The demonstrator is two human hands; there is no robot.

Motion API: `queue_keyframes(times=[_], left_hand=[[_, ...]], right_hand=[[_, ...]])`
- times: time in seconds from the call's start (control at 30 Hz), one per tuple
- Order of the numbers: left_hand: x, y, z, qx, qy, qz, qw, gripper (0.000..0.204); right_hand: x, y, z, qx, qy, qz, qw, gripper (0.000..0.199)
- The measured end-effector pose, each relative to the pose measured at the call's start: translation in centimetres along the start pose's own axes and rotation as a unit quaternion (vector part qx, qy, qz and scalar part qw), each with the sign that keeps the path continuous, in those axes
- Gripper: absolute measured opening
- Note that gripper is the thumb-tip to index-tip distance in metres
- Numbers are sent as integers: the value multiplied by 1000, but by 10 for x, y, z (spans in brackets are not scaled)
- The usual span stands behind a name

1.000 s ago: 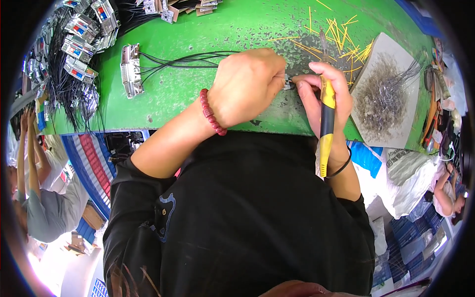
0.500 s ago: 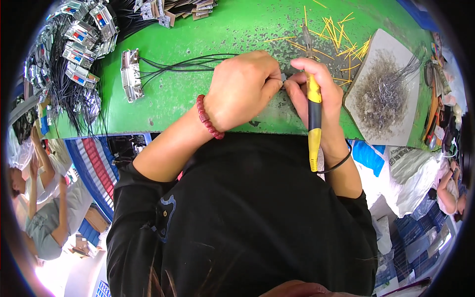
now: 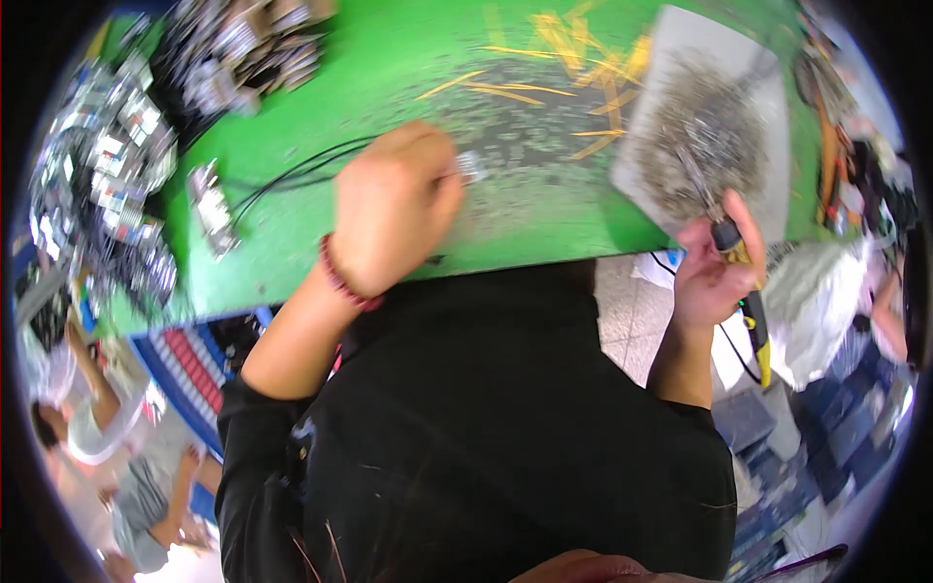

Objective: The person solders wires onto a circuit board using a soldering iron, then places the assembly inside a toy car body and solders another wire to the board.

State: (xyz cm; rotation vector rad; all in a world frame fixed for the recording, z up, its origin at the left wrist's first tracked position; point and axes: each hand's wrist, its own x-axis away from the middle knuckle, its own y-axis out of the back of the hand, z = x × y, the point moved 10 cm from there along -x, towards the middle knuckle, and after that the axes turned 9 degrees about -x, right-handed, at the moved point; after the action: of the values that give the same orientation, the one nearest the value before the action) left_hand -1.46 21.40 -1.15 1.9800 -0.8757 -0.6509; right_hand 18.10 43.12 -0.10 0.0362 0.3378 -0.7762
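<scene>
My left hand (image 3: pixel 398 209) is closed near the front of the green bench, pinching thin black wires (image 3: pixel 296 173). A small pale piece (image 3: pixel 470 167) sticks out past its fingertips. The wires run left to a silvery metal-shelled part (image 3: pixel 212 210) lying on the bench. In my right hand (image 3: pixel 714 272) is a yellow-and-black soldering iron (image 3: pixel 725 234), its metal tip pointing up and away over a grey slab (image 3: pixel 646 146). Dark solder residue (image 3: pixel 705 131) and fine wire scraps cover the slab's middle. Motion blurs the view, so the pinched wire ends are unclear.
Several yellow sticks (image 3: pixel 525 92) lie scattered on the green bench (image 3: pixel 389 87). Piled metal-shelled parts with black wires (image 3: pixel 121 180) fill the left side, and a stack of small boards (image 3: pixel 243 53) stands behind. Tools (image 3: pixel 836 165) line the right edge. Other people sit beyond the bench.
My right hand has swung right with the soldering iron, away from my left hand, and its tip is now over the slab. The whole view has shifted and blurred.
</scene>
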Motion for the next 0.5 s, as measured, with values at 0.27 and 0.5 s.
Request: queue_keyframes(times=[0.27,0.5], left_hand=[[0,0,1,28,34,14,999,9],[0,-1,-6,20,38,16,999,9]], right_hand=[[8,134,4,7,-30,-189,982,6],[16,141,-9,-60,-37,-161,984,7]])
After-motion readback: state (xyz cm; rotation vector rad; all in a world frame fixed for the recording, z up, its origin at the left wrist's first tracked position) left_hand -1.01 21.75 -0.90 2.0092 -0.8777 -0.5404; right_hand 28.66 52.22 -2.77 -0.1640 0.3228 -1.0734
